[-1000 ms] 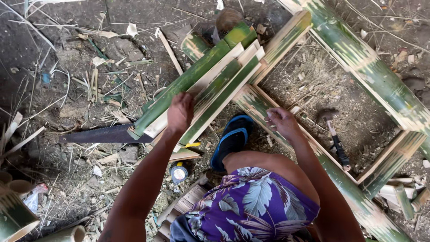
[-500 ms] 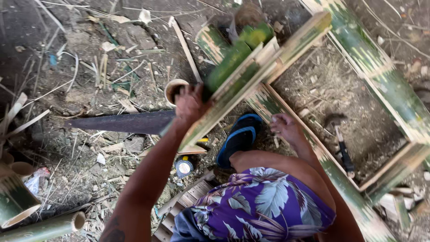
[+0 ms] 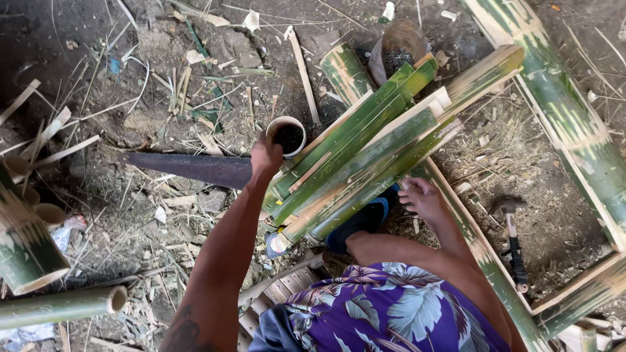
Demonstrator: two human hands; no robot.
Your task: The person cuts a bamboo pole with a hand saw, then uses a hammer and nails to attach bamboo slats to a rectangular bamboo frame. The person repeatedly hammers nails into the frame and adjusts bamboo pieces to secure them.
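Note:
Several split green bamboo strips [image 3: 365, 153] lie side by side, slanting from lower left to upper right across a bamboo frame [image 3: 567, 111]. My left hand [image 3: 265, 158] is curled shut at the strips' lower left edge, apparently gripping the outermost strip, right where a rusty saw blade [image 3: 189, 168] ends. The saw's handle is hidden under that hand. My right hand [image 3: 424, 199] rests with fingers apart on the frame's near rail, touching the strips' right side and holding nothing.
A short bamboo cup [image 3: 287, 137] stands just above my left hand. A hammer [image 3: 512, 234] lies inside the frame at right. A blue sandal [image 3: 362, 221], a tape roll [image 3: 277, 244] and cut bamboo tubes [image 3: 65, 306] lie on littered dirt.
The strips have shifted from a stacked bundle with a green piece on top to lying spread side by side. My left hand stayed at their lower end; the right hand moved little.

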